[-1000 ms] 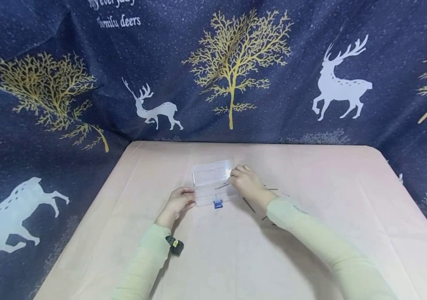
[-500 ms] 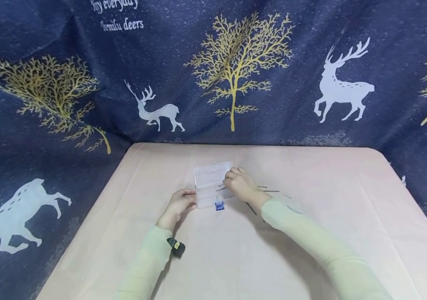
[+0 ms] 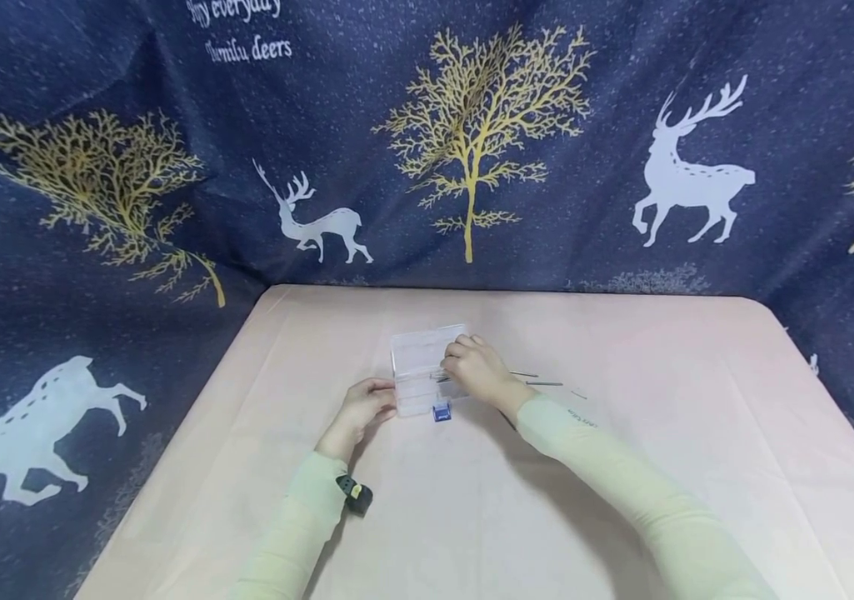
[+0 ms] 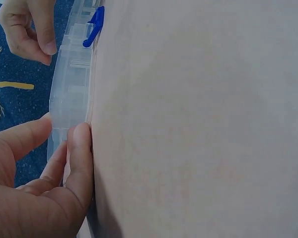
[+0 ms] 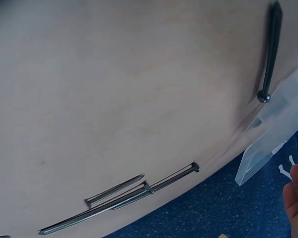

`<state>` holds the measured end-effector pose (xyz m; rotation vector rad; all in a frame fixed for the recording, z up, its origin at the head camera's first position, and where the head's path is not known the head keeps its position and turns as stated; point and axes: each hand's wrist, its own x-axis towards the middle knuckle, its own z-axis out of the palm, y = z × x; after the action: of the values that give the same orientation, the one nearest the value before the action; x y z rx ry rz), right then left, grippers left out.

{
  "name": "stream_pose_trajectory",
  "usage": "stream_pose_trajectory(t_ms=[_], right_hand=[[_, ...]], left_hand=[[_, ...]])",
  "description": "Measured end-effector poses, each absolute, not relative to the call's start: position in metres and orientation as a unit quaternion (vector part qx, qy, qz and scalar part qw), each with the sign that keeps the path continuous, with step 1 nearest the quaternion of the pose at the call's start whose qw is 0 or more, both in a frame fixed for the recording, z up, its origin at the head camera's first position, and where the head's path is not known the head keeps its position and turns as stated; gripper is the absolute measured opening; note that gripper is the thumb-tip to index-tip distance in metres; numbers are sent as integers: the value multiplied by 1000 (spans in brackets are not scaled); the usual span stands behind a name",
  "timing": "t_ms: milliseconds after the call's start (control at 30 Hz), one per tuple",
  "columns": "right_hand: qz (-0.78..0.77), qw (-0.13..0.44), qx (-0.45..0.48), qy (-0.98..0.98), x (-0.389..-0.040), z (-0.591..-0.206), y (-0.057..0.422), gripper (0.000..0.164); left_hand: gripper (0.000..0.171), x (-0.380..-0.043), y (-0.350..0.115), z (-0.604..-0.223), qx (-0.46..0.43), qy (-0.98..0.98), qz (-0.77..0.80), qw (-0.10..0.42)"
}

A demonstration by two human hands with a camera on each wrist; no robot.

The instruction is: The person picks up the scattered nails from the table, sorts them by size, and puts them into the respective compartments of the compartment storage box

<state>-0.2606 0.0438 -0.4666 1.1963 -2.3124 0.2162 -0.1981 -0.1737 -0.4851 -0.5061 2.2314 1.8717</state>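
A clear plastic box (image 3: 416, 403) with a blue latch (image 3: 441, 412) stands with its lid (image 3: 419, 348) raised. My left hand (image 3: 362, 405) holds the box at its left end; in the left wrist view thumb and fingers (image 4: 79, 158) grip the corner. My right hand (image 3: 475, 368) is over the box's right part, fingertips near the opening. Part of a nail (image 3: 437, 378) shows beside those fingertips. Whether they pinch it or it lies in the box is hidden. Dark nails (image 5: 272, 54) lie right of the box, several overlapping in the right wrist view.
A pale pink cloth (image 3: 427, 517) covers the table. More nails (image 3: 544, 383) and a thin piece (image 3: 579, 394) lie past the right wrist. Behind the table hangs a dark blue curtain (image 3: 561, 233) with deer and trees. A black wrist device (image 3: 357, 497) sits at the left sleeve.
My right hand has moved left, further over the box, and the visible nail end has shifted with it. The left hand keeps its hold on the box. The view has shifted slightly.
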Motion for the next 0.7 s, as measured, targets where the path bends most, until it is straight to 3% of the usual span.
stream_pose_trajectory(t_ms=[300,700], right_hand=[[77,263,442,-854,-257,-463,53,5],[65,189,419,-886,-251,-449,75,8]], left_hand=[[33,-196,-172,-483,-168,753,629,93],[32,-196,-172,-483,-163,755,630,85]])
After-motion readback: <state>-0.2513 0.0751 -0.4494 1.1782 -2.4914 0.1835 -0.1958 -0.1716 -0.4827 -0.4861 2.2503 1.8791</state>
